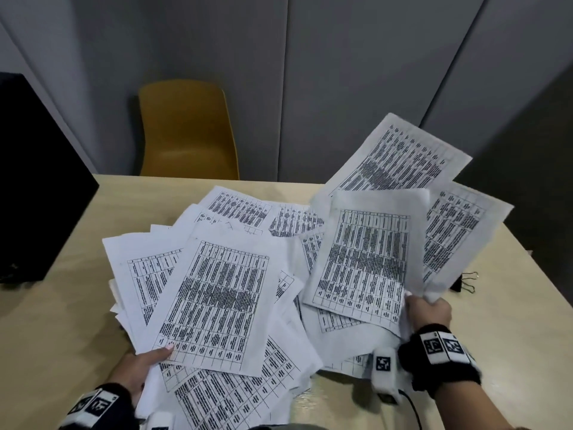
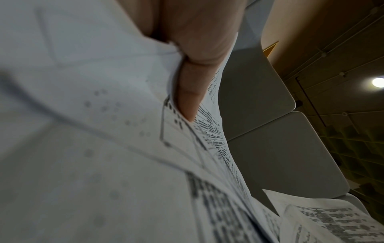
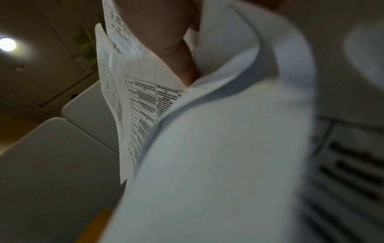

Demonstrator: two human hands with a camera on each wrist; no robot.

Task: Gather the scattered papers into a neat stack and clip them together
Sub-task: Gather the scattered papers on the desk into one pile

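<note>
Several white printed sheets (image 1: 217,305) lie fanned and overlapping across the pale wooden table (image 1: 511,321). My left hand (image 1: 145,363) pinches the near edge of the left bunch, thumb on top; the left wrist view shows a finger (image 2: 191,78) pressed on the sheets (image 2: 83,115). My right hand (image 1: 429,310) grips the lower corner of a raised fan of sheets (image 1: 372,252) at the right. In the right wrist view a finger (image 3: 166,32) is curled on those sheets (image 3: 207,148). A black binder clip (image 1: 465,282) lies on the table, partly hidden behind the raised sheets.
A yellow chair (image 1: 186,131) stands at the table's far side. A black box-like object (image 1: 34,181) sits at the left edge. Grey wall panels (image 1: 356,72) stand behind. A wrist camera with a cable (image 1: 386,380) hangs below my right wrist.
</note>
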